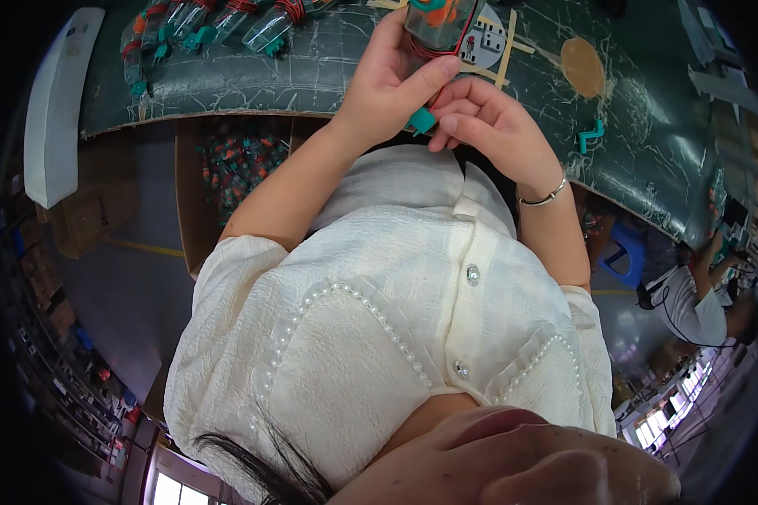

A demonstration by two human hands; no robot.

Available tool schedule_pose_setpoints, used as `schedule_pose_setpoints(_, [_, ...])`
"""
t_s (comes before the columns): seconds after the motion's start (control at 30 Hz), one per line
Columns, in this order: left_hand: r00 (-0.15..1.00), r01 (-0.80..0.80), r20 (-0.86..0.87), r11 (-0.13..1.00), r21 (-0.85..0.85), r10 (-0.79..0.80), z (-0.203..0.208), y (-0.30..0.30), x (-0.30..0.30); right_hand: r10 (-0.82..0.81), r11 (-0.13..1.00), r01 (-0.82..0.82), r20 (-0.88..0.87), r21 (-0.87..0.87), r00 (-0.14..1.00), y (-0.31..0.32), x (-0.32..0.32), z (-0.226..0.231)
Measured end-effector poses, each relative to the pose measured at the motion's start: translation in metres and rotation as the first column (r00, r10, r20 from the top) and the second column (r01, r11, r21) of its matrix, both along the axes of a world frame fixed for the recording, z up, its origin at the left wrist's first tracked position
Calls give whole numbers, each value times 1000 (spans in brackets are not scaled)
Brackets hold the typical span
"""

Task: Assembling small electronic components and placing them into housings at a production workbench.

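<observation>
In my left hand (383, 88) is a clear plastic bottle (436, 32) with orange and teal parts at its upper end. My left fingers wrap round its side and the thumb presses across its lower part. A thin red cord (429, 52) is wound round the bottle. My right hand (493, 122) is close below, its fingers curled together where the cord runs down; the fingertips partly hide what they grip. A small teal plastic piece (421, 120) sits between my left thumb and the right fingertips. Both hands are over the table's near edge.
Several similar cord-wrapped bottles (269, 29) lie at the far left of the dark green table (337, 84). A teal crank-shaped piece (592, 135) and a tan disc (584, 67) are at right. Below the edge, a cardboard box (189, 185) holds small parts. Another person (691, 307) sits far right.
</observation>
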State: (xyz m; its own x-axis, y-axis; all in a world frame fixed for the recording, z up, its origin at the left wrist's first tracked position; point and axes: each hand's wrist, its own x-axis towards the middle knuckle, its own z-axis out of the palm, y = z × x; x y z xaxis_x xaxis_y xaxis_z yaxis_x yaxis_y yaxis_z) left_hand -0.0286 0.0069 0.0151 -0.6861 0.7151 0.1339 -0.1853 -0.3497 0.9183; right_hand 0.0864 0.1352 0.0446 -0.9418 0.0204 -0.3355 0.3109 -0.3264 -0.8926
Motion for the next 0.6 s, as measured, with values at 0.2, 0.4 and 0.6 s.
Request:
schedule_pose_setpoints(0.2, [1000,5,5,1000,-2,-5,2,-1,0,88,996,-89,4,8,996,1,-1,7])
schedule_pose_setpoints(0.4, [997,-9,77,996,92,1,-7,2,-4,71,912,-51,35,-407,997,5,-3,21])
schedule_pose_setpoints(0.6, [995,-12,103,996,88,3,-6,2,-5,76,780,-91,-50,-620,996,7,2,2])
